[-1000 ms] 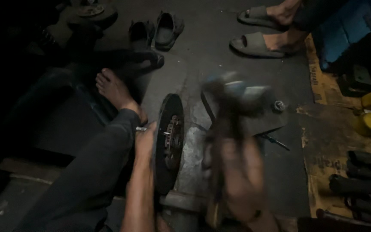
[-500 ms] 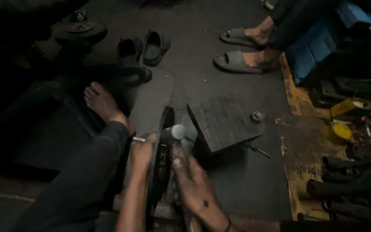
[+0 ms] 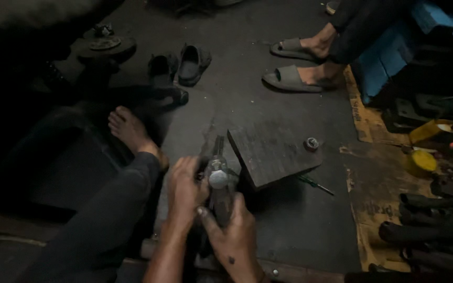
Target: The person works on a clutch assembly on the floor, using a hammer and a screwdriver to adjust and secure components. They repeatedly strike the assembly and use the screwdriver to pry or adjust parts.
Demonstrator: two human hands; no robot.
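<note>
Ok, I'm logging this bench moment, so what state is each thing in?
left hand: gripping the disc's left side
right hand: wrapped around the hammer
hammer: head resting against the disc
disc: upright on edge
metal block: tilted
nut: loose on the block
screwdriver: lying on the floor
sandals: empty, unworn

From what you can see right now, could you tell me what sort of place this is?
Probably a small floor-level repair workshop. The left hand and right hand hold a metal disc part on edge beside a dark steel block; a screwdriver lies on the grimy floor, and pipes are stacked nearby.
</note>
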